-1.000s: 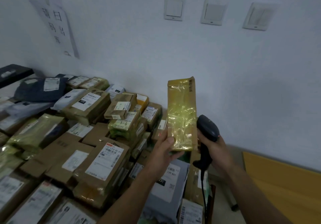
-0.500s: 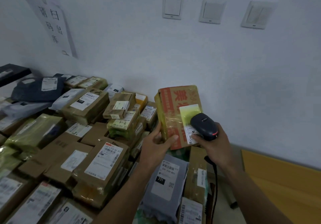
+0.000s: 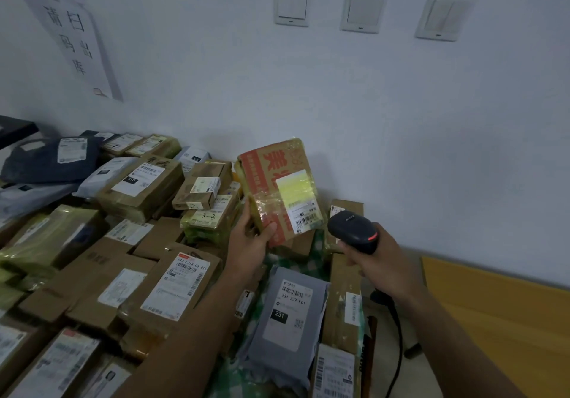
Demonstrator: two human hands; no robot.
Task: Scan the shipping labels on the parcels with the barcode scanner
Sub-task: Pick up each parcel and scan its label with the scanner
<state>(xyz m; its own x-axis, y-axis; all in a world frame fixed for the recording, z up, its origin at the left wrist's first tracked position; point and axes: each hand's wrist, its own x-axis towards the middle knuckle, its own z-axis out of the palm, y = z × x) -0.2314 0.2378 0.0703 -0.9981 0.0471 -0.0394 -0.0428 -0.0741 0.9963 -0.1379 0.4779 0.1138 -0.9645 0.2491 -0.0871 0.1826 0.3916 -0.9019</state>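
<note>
Cardboard parcel (image 3: 279, 192) w/ glossy tape wrap; scanner (image 3: 353, 231) matt black plastic

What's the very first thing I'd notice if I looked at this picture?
Probably the brown parcel with red writing and shiny tape, held up in the middle by the left hand, its white label facing you. Just right of it, the right hand grips a black barcode scanner with a little red light. All across the left and below lies a big heap of parcels, boxes and bags with labels.
</note>
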